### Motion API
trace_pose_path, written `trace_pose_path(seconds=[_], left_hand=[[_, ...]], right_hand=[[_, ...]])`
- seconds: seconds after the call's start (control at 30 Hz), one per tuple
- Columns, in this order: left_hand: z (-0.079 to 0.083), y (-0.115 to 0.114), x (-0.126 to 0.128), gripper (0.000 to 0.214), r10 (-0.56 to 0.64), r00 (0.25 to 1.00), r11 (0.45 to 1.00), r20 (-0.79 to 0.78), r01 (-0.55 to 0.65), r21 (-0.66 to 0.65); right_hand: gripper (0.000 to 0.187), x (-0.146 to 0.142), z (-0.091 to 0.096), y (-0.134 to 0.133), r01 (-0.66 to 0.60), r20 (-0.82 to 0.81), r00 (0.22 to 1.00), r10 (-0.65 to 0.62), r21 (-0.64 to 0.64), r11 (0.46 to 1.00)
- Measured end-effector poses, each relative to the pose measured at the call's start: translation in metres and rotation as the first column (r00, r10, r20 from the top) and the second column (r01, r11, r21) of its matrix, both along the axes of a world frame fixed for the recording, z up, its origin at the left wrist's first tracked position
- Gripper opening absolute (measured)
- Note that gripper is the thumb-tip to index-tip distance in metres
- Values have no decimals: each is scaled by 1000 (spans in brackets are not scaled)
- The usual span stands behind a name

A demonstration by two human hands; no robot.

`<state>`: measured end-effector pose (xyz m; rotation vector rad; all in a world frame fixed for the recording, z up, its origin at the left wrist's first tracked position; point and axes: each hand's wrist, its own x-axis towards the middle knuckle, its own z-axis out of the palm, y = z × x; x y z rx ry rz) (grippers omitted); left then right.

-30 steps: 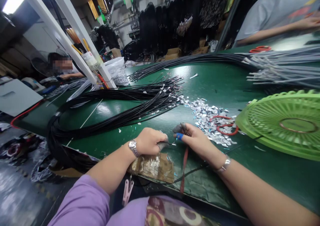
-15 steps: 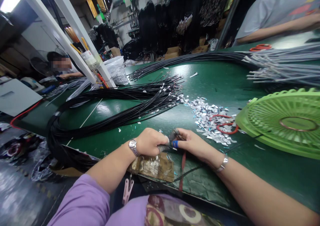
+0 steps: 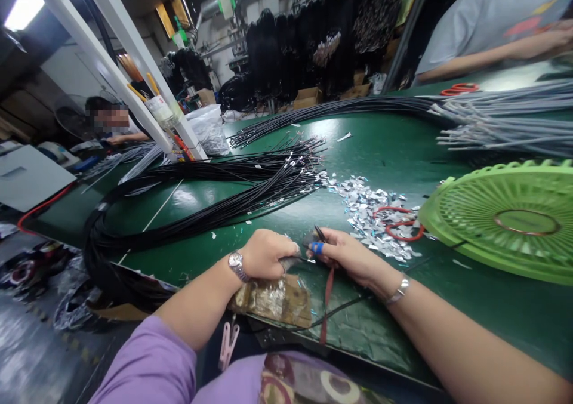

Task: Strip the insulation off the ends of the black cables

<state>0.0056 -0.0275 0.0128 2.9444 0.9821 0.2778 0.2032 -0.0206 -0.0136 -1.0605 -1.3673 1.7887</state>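
Note:
My left hand [image 3: 268,253] is closed in a fist near the front edge of the green table [image 3: 385,147], pinching the end of a thin black cable [image 3: 340,306]. My right hand [image 3: 347,253] faces it, almost touching, fingers closed on a small dark tool [image 3: 319,233], with blue tape on one fingertip. The cable trails back under my right wrist towards the table edge. A large bundle of black cables [image 3: 210,204] lies behind my left hand. A heap of silver foil scraps [image 3: 369,207] lies just beyond my right hand.
Red-handled scissors [image 3: 398,222] rest in the scraps. A green fan grille [image 3: 501,216] lies at right, grey cables [image 3: 505,123] behind it. Taped cardboard [image 3: 273,299] sits under my left wrist. Another person's arm [image 3: 487,55] reaches in at back right; a seated person [image 3: 111,123] is at far left.
My hands have drawn together: the right hand slid left towards the left fist and now nearly touches it. The left hand stayed in place.

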Motion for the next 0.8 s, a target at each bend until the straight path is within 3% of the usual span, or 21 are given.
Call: trace_pose_path(seconds=[0.23, 0.53, 0.8], left_hand=[[-1, 0, 0, 6, 10, 1000, 1000, -25, -9, 25], [-2, 0, 0, 9, 15, 999, 1000, -30, -14, 24], [-2, 0, 0, 5, 19, 999, 999, -37, -18, 30]], right_hand=[[33, -2, -3, 0, 30, 12, 999, -30, -28, 999], [32, 0, 4, -2, 37, 58, 997, -44, 124, 992], [31, 0, 4, -2, 14, 68, 997, -21, 101, 995]])
